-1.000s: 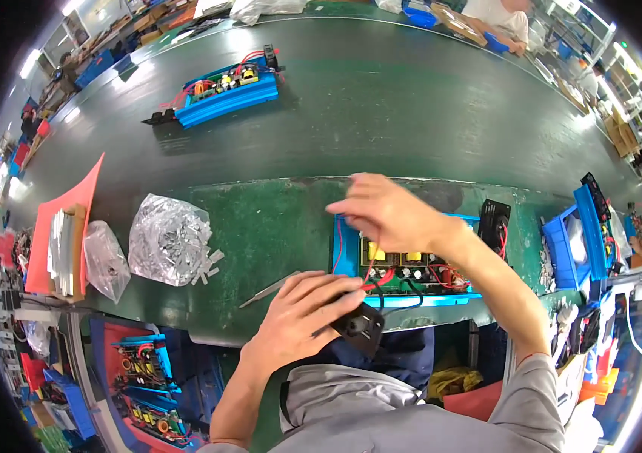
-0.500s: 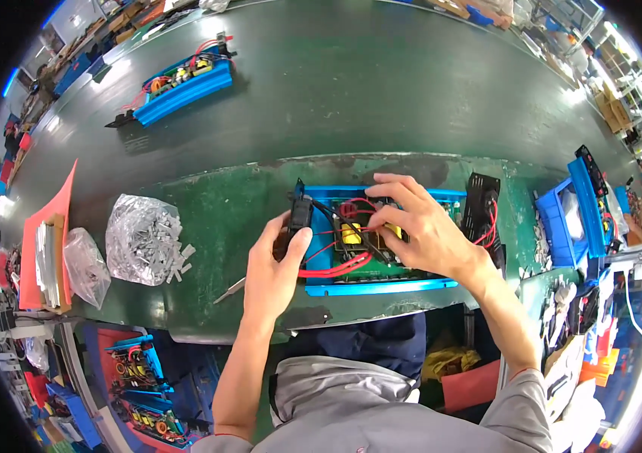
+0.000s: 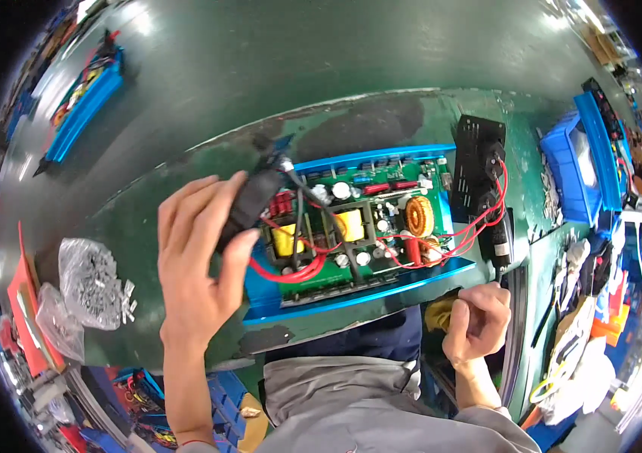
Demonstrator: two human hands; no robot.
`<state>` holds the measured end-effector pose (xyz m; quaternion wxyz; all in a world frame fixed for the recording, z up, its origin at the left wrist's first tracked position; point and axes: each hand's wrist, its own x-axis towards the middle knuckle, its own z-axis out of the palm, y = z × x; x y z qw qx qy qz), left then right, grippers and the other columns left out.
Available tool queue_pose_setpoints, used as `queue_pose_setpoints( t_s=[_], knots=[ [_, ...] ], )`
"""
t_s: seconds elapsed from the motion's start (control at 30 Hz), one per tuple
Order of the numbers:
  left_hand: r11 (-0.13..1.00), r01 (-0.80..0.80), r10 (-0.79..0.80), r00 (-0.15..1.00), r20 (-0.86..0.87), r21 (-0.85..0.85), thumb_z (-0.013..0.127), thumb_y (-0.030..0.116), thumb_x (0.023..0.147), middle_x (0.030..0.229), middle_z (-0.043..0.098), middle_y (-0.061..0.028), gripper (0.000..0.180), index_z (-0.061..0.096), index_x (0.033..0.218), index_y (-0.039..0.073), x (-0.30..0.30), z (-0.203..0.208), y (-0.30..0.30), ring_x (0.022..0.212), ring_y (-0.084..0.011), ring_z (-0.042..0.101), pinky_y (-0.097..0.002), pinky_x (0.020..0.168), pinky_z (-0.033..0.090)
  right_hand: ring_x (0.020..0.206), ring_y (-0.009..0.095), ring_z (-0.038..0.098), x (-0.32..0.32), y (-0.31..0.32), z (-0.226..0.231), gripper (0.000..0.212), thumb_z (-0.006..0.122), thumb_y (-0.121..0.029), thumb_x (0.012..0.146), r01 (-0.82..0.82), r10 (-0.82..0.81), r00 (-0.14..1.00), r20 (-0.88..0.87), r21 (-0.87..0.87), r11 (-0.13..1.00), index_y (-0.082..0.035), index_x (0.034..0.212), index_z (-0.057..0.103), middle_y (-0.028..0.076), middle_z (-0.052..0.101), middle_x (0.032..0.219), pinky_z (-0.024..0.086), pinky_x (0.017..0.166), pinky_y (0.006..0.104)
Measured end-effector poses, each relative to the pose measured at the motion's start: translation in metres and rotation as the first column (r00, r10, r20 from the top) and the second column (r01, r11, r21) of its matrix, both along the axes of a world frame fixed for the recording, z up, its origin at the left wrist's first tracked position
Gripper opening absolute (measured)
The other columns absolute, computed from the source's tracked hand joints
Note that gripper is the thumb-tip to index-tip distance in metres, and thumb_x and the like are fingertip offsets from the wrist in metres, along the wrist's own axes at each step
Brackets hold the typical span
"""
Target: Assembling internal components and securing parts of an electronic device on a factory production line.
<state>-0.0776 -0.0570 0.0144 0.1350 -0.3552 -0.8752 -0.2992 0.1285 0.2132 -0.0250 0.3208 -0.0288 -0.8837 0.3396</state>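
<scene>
A blue metal chassis (image 3: 358,301) with a green circuit board (image 3: 321,284), yellow transformers and a copper-wound coil (image 3: 420,217) lies on the bench before me. My left hand (image 3: 204,257) grips a black end panel (image 3: 254,198) at the chassis's left end, tilted, with black and red wires running to the board. At the right end a black perforated panel (image 3: 475,155) hangs on by red wires (image 3: 479,226). My right hand (image 3: 478,321) is at the bench's front edge, fingers curled, just below the tip of a black cylindrical tool (image 3: 500,240). What its fingers hold, if anything, is hidden.
Another blue chassis (image 3: 87,109) lies at the far left. A clear bag of small grey pieces (image 3: 90,283) sits at left beside a red folder (image 3: 30,317). At right stands a blue bin (image 3: 564,170) with a further blue chassis (image 3: 598,151) against it.
My right hand has left the wires on the board and moved down and right to the bench edge. My left hand has tilted the black end panel. The view has shifted.
</scene>
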Motion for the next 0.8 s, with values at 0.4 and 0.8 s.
queue_pose_setpoints(
  t_s=[0.4,0.8],
  knots=[
    [0.901,-0.425,0.376,0.865,0.333,0.087,0.047,0.058,0.102,0.147,0.047,-0.0252,0.081,0.043,0.145,-0.011,0.049,-0.054,-0.038,0.128,-0.0367,0.054,-0.0444,0.111,0.038,0.095,0.015,0.056,0.012,0.011,-0.041,0.046,0.070,0.005,0.089,0.298,-0.213,0.944,0.252,-0.379,0.876,-0.004,0.122,0.040,0.015,0.053,0.120,0.047,0.079,0.0261],
    [0.991,-0.122,0.133,0.934,0.331,-0.055,0.090,0.012,0.067,0.097,0.072,-0.0121,0.040,0.068,0.101,0.005,0.098,-0.032,-0.021,0.086,-0.0327,0.067,-0.0414,0.077,0.053,0.105,0.019,0.061,0.007,0.027,-0.037,0.033,0.074,-0.011,0.096,0.240,-0.143,0.940,0.309,-0.304,0.922,0.003,0.121,0.058,0.013,0.062,0.119,0.049,0.094,0.0310]
  ],
)
